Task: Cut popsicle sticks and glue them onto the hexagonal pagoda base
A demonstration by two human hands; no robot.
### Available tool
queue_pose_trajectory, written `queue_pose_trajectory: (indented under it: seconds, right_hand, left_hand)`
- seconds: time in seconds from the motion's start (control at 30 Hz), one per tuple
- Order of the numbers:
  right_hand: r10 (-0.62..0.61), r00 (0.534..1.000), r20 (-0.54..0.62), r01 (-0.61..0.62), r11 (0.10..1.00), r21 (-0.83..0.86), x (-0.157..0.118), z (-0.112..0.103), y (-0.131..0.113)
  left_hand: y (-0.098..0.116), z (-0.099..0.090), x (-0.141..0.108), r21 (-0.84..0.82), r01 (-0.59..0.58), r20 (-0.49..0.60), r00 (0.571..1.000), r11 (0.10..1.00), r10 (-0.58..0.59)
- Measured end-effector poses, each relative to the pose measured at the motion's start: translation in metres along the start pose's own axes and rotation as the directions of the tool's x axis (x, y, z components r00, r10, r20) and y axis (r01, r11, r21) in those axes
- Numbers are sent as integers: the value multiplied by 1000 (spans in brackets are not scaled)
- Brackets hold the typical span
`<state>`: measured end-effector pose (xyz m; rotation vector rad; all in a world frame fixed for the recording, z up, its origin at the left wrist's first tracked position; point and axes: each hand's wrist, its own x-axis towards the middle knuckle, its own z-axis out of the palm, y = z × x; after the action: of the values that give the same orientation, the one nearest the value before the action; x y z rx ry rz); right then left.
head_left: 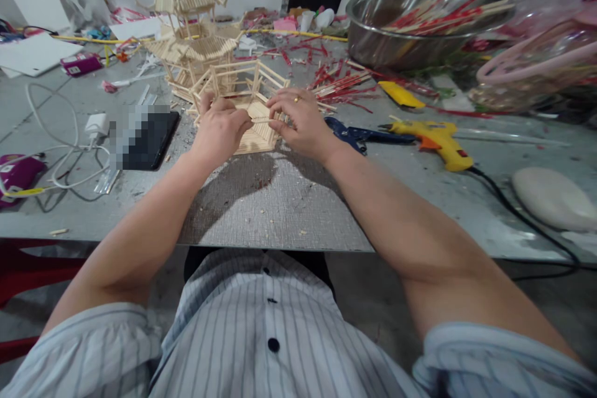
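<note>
A short thin wooden stick (261, 120) spans the gap between my two hands, held level over the front of a many-sided stick frame (254, 144). My left hand (218, 127) pinches its left end, fingers bent. At the other end my right hand (301, 121), with a ring on one finger, has its thumb and fingers closed on the same stick. The frame has a slatted floor and low railings around its back and sides. Right behind it stands a tiered stick pavilion (196, 50) with a pointed roof.
Right of my hands lie blue-handled pliers (347, 135) and a yellow glue gun (438, 137) with a black cord. A metal basin (396, 46) holds sticks behind them. On the left are a phone (158, 137), a white charger (97, 126) and cables. Red-wrapped sticks (340, 87) lie behind.
</note>
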<state>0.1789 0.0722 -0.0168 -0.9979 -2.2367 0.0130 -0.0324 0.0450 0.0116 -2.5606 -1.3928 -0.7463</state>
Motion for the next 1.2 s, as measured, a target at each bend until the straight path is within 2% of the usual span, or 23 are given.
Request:
queue_pose_trajectory:
  seconds: [0.2, 0.4, 0.67, 0.93, 1.2]
  right_hand:
    - [-3, 1000, -23, 2, 1000, -5, -1, 3, -1]
    - [8, 999, -39, -8, 1000, 4, -2, 3, -4]
    - [6, 997, -80, -5, 1000, 19, -1, 8, -2]
    - [-11, 997, -80, 13, 1000, 27, -3, 9, 0]
    - [-62, 994, -90, 65, 998, 29, -3, 7, 3]
  left_hand:
    - [-3, 3, 0, -26, -15, -23, 1000, 1000, 15]
    - [-1, 4, 0, 72, -27, -24, 999, 997, 29]
    - [-9, 16, -1, -13, -70, -137, 988, 997, 68]
    - [-2, 5, -3, 86, -57, -136, 988, 995, 68]
    - [-2, 6, -4, -20, -26, -122, 992, 999, 24]
